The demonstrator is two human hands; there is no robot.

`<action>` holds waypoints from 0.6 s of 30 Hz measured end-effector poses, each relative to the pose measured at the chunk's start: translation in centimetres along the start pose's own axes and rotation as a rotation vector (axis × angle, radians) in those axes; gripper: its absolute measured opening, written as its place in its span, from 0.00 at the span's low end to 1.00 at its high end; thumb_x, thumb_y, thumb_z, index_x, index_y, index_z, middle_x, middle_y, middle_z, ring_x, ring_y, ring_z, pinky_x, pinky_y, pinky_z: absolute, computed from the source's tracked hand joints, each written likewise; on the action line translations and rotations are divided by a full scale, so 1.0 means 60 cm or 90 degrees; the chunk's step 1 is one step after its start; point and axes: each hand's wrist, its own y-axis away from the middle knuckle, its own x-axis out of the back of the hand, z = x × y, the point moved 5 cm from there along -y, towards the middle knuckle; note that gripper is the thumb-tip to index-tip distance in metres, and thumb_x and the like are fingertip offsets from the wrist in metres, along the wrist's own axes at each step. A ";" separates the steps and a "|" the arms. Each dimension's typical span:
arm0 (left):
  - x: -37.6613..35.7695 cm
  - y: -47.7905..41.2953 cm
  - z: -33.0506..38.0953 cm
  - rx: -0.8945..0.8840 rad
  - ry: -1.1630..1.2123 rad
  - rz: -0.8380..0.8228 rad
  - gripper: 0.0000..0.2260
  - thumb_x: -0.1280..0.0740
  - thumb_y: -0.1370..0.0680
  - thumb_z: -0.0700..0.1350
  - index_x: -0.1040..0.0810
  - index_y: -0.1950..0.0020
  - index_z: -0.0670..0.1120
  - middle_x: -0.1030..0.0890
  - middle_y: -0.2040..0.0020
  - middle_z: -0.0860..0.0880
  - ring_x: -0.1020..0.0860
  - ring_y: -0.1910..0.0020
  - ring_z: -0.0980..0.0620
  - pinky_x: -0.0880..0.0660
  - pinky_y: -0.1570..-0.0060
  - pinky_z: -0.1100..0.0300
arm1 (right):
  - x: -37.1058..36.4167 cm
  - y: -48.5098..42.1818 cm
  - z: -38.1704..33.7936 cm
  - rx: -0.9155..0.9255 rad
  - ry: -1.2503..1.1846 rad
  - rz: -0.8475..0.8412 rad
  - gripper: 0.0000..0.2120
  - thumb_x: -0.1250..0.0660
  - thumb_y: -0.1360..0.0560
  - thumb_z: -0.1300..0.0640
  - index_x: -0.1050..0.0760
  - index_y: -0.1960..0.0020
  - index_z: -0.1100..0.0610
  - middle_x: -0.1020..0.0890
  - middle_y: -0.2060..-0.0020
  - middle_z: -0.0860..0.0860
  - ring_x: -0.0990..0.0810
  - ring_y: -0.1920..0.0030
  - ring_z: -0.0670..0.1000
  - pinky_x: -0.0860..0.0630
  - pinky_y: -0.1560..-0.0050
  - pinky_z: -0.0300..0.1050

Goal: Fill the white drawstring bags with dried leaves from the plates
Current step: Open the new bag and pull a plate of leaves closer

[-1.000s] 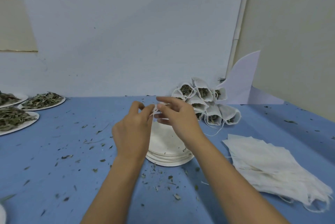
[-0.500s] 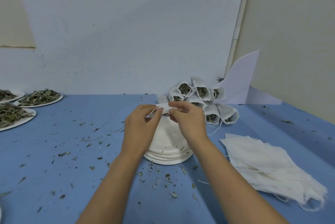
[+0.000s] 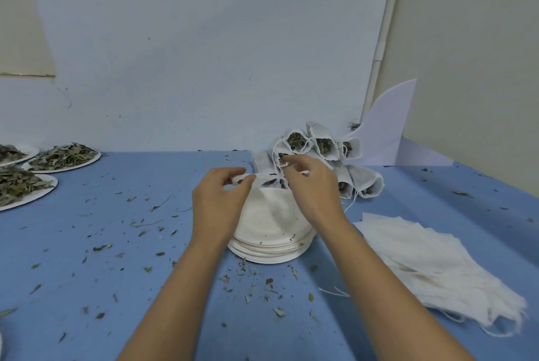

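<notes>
Nearest, the left hand (image 3: 218, 203) pinches one end of a small white drawstring bag (image 3: 248, 178) between thumb and fingertips above the stack of empty white paper plates (image 3: 269, 232). The right hand (image 3: 313, 188), which half a second ago gripped the bag's other end, has drawn away, fingers now spread and apparently pulling its cord. Probably this bag is being cinched, bound for the pile of filled white bags (image 3: 320, 150) behind; the plates of dried leaves (image 3: 62, 155) wait far left.
</notes>
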 end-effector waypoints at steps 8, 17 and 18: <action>-0.009 0.008 0.010 0.026 0.040 -0.034 0.10 0.31 0.25 0.42 0.22 0.60 0.57 0.21 0.55 0.57 0.19 0.53 0.49 0.24 0.47 0.54 | -0.033 0.004 0.007 -0.045 0.003 -0.135 0.10 0.35 0.25 0.54 0.18 0.47 0.52 0.17 0.57 0.47 0.22 0.55 0.46 0.30 0.58 0.40; -0.026 0.015 0.000 -0.034 -0.077 -0.065 0.07 0.33 0.26 0.40 0.20 0.50 0.46 0.21 0.53 0.53 0.22 0.55 0.53 0.27 0.50 0.63 | -0.027 0.003 0.012 -0.004 0.041 -0.015 0.04 0.31 0.30 0.60 0.17 0.56 0.56 0.24 0.70 0.41 0.26 0.66 0.41 0.33 0.68 0.26; -0.028 0.016 0.000 -0.055 -0.101 -0.072 0.07 0.32 0.26 0.40 0.20 0.48 0.45 0.22 0.52 0.53 0.24 0.54 0.55 0.29 0.51 0.66 | -0.028 0.004 0.012 0.005 0.052 -0.013 0.04 0.31 0.29 0.59 0.18 0.57 0.56 0.24 0.70 0.41 0.26 0.66 0.41 0.33 0.68 0.26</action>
